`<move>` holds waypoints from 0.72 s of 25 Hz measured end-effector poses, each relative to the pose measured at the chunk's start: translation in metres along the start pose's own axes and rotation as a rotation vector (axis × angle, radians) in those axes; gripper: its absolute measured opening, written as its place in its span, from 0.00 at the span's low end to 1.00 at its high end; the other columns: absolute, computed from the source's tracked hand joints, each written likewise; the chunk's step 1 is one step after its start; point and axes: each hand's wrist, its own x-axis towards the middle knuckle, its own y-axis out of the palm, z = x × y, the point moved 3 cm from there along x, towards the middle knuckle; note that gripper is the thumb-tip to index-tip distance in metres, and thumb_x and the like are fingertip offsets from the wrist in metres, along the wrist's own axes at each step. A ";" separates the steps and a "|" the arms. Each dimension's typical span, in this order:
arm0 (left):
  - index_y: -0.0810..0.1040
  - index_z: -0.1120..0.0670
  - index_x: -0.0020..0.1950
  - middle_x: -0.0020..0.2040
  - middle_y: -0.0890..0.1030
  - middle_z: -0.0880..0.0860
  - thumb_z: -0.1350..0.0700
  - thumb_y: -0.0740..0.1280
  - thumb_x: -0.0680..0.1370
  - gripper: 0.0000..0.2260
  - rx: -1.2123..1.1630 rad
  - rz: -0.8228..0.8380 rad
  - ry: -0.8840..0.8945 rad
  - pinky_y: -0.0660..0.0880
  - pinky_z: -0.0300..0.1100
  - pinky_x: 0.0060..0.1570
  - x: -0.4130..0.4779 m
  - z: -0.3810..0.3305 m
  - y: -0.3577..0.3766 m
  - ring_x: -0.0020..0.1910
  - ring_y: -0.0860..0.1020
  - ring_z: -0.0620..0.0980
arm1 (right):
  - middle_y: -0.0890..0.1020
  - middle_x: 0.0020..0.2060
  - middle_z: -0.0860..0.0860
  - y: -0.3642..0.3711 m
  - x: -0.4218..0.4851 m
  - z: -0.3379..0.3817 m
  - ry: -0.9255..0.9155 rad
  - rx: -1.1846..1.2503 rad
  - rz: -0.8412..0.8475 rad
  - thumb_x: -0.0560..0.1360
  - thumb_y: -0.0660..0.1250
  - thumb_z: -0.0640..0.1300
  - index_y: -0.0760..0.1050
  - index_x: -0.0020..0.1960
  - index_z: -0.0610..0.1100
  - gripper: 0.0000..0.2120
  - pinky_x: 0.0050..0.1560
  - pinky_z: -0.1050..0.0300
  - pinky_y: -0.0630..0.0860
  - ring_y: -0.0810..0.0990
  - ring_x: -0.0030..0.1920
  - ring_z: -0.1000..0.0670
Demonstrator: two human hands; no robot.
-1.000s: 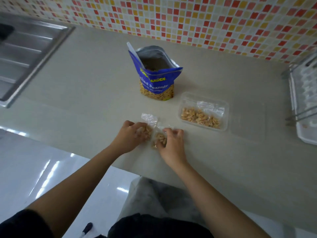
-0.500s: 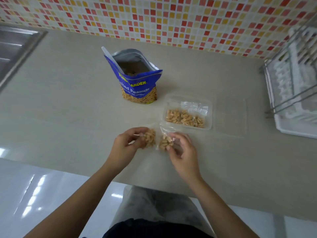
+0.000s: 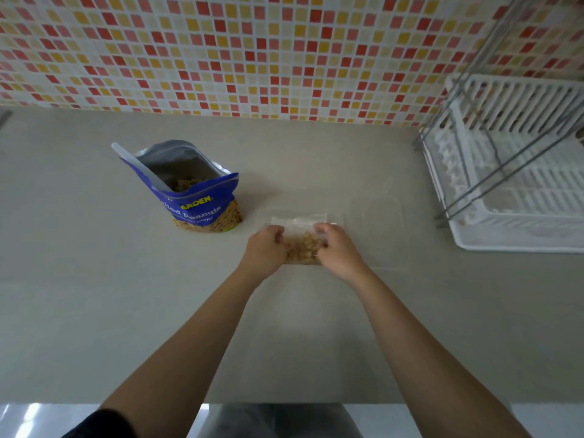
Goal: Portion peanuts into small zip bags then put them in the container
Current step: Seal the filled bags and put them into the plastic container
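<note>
Together, left hand [image 3: 264, 248], right hand [image 3: 335, 248], peanut-filled zip bags [image 3: 302, 246], clear container [image 3: 301, 218].

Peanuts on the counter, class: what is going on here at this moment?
A person is working with bare hands at a kitchen counter. Both the left hand and right hand are down in a clear plastic container, pressing small zip bags of peanuts into it. An open blue peanut bag stands upright to the left with a white scoop sticking out. A white dish rack sits at the right.
</note>
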 end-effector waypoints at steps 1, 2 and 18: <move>0.71 0.59 0.66 0.63 0.75 0.59 0.65 0.59 0.76 0.18 0.081 0.007 0.027 0.70 0.44 0.61 0.001 0.001 0.003 0.60 0.74 0.57 | 0.69 0.65 0.40 0.001 0.001 0.000 0.004 -0.023 0.024 0.71 0.57 0.30 0.66 0.68 0.39 0.25 0.64 0.55 0.67 0.73 0.62 0.42; 0.71 0.60 0.66 0.63 0.73 0.61 0.64 0.59 0.76 0.18 0.146 -0.005 0.075 0.69 0.43 0.61 0.001 0.001 0.004 0.59 0.74 0.58 | 0.68 0.65 0.39 0.002 0.001 0.001 -0.004 -0.049 0.037 0.71 0.57 0.30 0.66 0.68 0.38 0.25 0.63 0.57 0.67 0.73 0.61 0.42; 0.68 0.65 0.66 0.58 0.76 0.69 0.62 0.64 0.75 0.19 0.316 -0.360 0.251 0.72 0.55 0.52 -0.015 0.021 -0.009 0.52 0.75 0.68 | 0.63 0.69 0.36 -0.038 -0.019 -0.026 -0.066 -0.205 -0.506 0.70 0.58 0.29 0.67 0.67 0.39 0.25 0.68 0.51 0.60 0.61 0.69 0.36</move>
